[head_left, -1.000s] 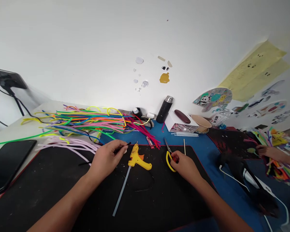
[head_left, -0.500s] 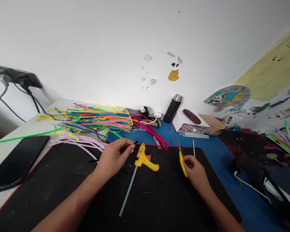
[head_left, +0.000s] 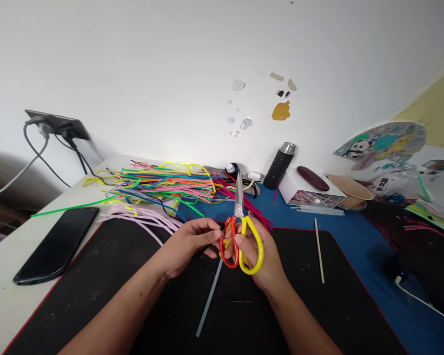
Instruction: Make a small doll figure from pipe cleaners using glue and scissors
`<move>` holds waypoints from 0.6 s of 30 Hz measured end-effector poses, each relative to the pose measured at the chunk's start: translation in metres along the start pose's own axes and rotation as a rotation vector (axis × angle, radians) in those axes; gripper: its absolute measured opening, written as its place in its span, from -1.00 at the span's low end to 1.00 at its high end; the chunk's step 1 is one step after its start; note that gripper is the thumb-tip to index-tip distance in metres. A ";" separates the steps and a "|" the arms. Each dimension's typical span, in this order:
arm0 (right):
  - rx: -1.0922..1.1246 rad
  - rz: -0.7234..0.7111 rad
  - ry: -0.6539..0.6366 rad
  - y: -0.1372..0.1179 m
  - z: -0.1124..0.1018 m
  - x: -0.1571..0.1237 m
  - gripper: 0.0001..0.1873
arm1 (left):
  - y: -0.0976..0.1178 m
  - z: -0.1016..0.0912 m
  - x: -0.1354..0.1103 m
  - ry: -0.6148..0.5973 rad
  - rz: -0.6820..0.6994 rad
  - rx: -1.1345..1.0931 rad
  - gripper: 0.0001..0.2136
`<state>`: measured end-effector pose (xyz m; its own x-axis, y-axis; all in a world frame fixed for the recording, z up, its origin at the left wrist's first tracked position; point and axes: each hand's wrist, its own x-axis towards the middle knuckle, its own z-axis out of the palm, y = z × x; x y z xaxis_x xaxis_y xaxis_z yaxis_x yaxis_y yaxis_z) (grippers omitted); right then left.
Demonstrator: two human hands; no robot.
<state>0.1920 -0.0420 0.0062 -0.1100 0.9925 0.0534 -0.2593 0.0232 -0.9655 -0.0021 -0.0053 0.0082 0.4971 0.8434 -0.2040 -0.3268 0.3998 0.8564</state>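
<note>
My right hand [head_left: 261, 251] is wrapped round a pair of scissors [head_left: 239, 197] with one red and one yellow handle. The blades point up and away from me and look closed. Close beside the red handle, my left hand [head_left: 192, 241] pinches a short black piece of pipe cleaner [head_left: 223, 227], mostly hidden by the fingers. Behind both hands lies a yellow glue gun, nearly all covered by the scissors and fingers. Its long translucent glue stick [head_left: 209, 301] sticks out toward me over the black mat [head_left: 281, 315].
A heap of coloured pipe cleaners [head_left: 166, 182] lies along the wall, with a lilac bunch [head_left: 148, 217] in front. A phone [head_left: 57, 246] rests at left. To the right are a thin wooden stick [head_left: 319, 251], a black flask [head_left: 279, 166] and a white box [head_left: 294, 185].
My right hand has brought the scissors left and turned them so both handles show, beside my left hand. The left hand still pinches the black piece. The view has shifted somewhat left.
</note>
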 end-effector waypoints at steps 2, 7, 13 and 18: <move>0.050 -0.014 -0.046 -0.001 0.011 0.009 -0.69 | 0.001 -0.003 -0.001 -0.007 -0.041 -0.109 -0.67; 0.152 -0.001 -0.103 -0.009 0.023 0.030 -0.70 | 0.009 -0.007 -0.002 0.016 -0.063 -0.316 -0.70; 0.360 0.066 -0.139 0.005 0.021 0.037 -0.62 | 0.009 -0.006 0.001 0.057 -0.077 -0.350 -0.71; 0.439 0.088 -0.185 0.012 0.010 0.031 -0.54 | 0.005 -0.005 0.001 0.064 -0.133 -0.300 -0.74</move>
<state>0.1759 -0.0120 -0.0009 -0.3083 0.9494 0.0593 -0.6175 -0.1523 -0.7717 -0.0069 -0.0008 0.0100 0.5028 0.7939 -0.3418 -0.4893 0.5874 0.6446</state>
